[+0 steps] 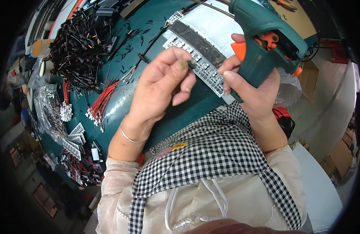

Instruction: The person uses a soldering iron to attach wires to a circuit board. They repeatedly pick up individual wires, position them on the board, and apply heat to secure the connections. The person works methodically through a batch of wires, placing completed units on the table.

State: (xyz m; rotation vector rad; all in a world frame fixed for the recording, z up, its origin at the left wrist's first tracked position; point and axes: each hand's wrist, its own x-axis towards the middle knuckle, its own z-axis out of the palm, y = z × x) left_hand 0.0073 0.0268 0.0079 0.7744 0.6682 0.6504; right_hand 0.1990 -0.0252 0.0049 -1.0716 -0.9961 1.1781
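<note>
Work in hand: A pale circuit-board panel with rows of round dark components (206, 73) lay on the dark green tabletop (176, 117), just beyond both hands.
Completed, as far as seen: The round parts were seated on the panel. A flat, worn dark grey strip (197, 41) lay along its far side, next to a shiny white sheet (211, 23).
Outstanding, by my judgement: The small black piece (192, 64) was in the fingers and not down on the panel, so that placement looked undone. Whether any glue had been laid could not be made out.
Loose stock, left side: A large heap of black plugs and cables (76, 50) and a bundle of red wires with white ends (106, 95) suggested that much remained.
Left hand (164, 78): Closed to a pinch, thumb against forefinger, gripping the small black piece; the other fingers were loosely curled. The forearm rose from below, and the hand hung above the near edge of the panel.
Right hand (258, 89): Wrapped partly round the handle of a dark green plastic glue gun with an orange trigger (256, 64), thumb toward the left hand. Trigger pressure could not be told.
Hand spacing: Near each other, not touching.
</note>
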